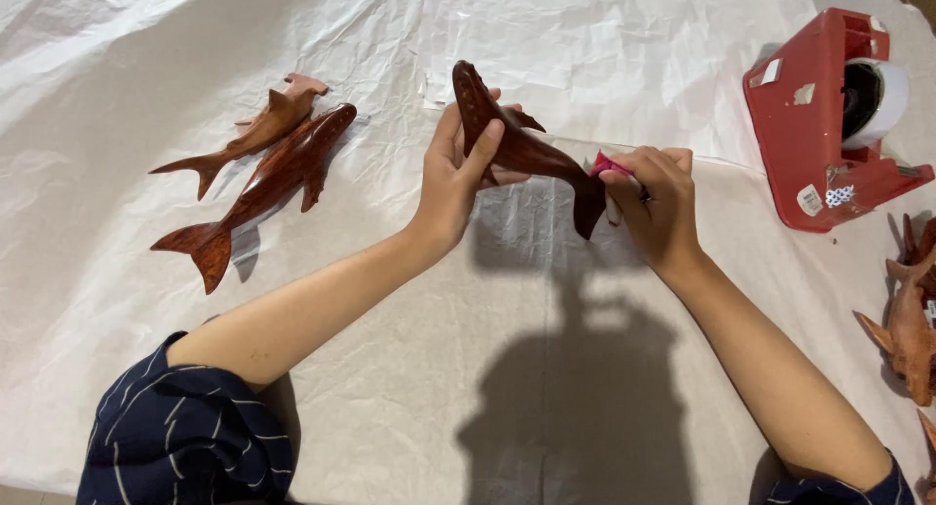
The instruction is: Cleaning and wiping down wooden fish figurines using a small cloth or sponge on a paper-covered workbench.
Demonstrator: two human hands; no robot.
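Observation:
My left hand grips a dark reddish carved wooden fish by its front half and holds it above the table. The fish's tail points down and to the right. My right hand is at that tail, pinching a small pink object against it. What the pink object is cannot be made out. Both forearms reach in from the bottom, with dark blue striped sleeves at the elbows.
Two more carved wooden fish lie side by side at the left on crumpled white paper that covers the table. A red tape dispenser with a white roll stands at the right. More wooden carvings lie at the right edge.

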